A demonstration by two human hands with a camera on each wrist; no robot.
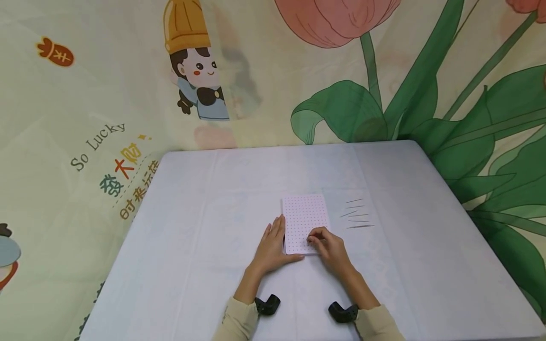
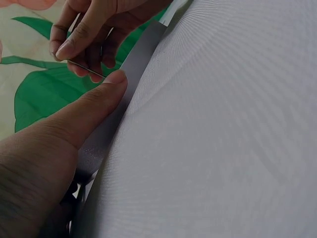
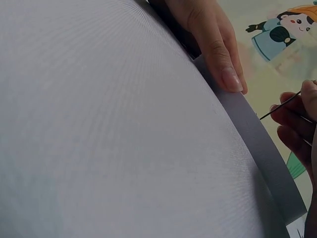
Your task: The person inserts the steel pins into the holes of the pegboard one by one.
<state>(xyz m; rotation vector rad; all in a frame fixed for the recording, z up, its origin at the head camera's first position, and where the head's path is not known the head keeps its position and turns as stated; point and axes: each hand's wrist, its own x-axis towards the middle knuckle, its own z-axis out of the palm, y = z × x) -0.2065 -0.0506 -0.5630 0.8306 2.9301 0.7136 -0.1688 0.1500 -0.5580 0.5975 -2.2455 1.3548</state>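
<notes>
A white board with a grid of small dots [image 1: 304, 210] lies on the table in the head view; its grey side edge [image 3: 257, 141] shows in the right wrist view. My left hand [image 1: 270, 248] rests against it, straight fingers along the left side and thumb along the near edge. Over the board's near right part, my right hand [image 1: 333, 251] pinches a thin dark rod [image 2: 85, 68] between thumb and fingertips. The rod [image 3: 280, 105] slants down, its lower tip right at the board's top face. In the head view the fingers hide most of it.
Several thin dark rods [image 1: 357, 214] lie loosely side by side on the table to the right of the board. A white cloth [image 1: 204, 227] covers the table. Behind it hangs a printed backdrop [image 1: 260, 61] with flowers and a cartoon figure.
</notes>
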